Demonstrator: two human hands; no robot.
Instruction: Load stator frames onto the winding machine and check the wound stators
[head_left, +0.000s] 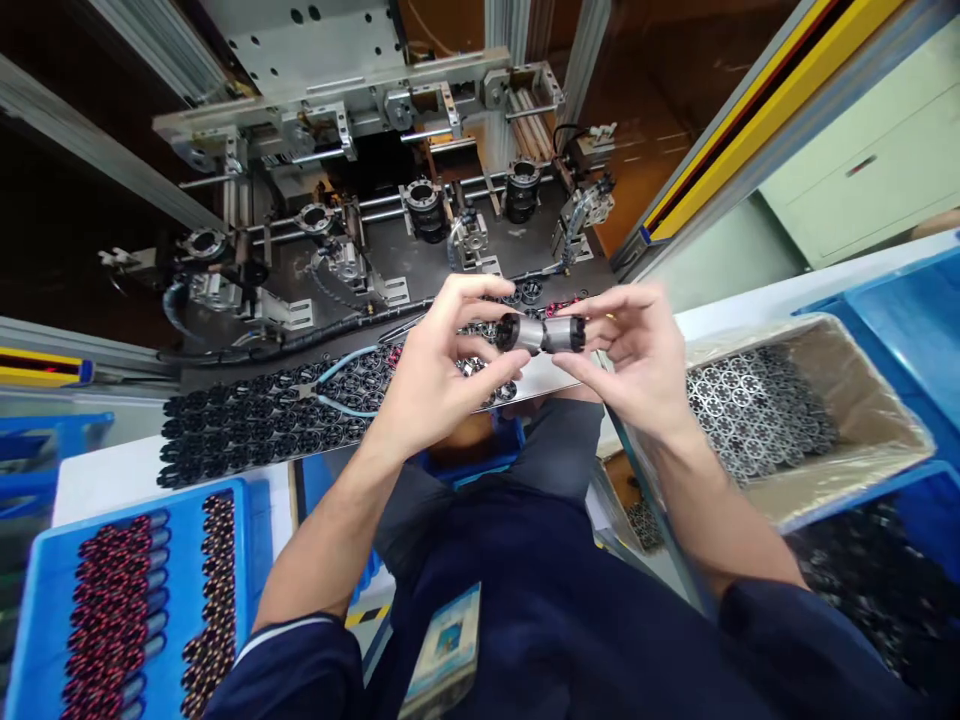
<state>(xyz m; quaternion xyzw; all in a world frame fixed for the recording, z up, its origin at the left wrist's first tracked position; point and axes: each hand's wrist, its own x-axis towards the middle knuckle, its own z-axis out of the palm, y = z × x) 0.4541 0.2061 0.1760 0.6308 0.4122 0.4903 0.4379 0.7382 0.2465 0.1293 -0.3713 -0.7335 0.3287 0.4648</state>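
My left hand [439, 375] and my right hand [639, 350] meet in front of me, above the table's front edge. Between the thumb and fingers of the left is a short grey metal cylinder with a black slotted end, seemingly a motor stator core [529, 334]. A similar stator core [561, 335] is pinched in my right fingertips. The two lie end to end, sideways, their inner ends touching or nearly so. Behind my left hand, pliers [346, 362] with light blue handles rest on rows of black slotted end pieces [247, 425].
A machine fixture [424, 205] with round black holders spans the back. At left stands a blue tray [251, 540] of red-and-black wound parts. A lined box [889, 435] of silvery ring-shaped cores sits at right, beside a yellow guard post [772, 115].
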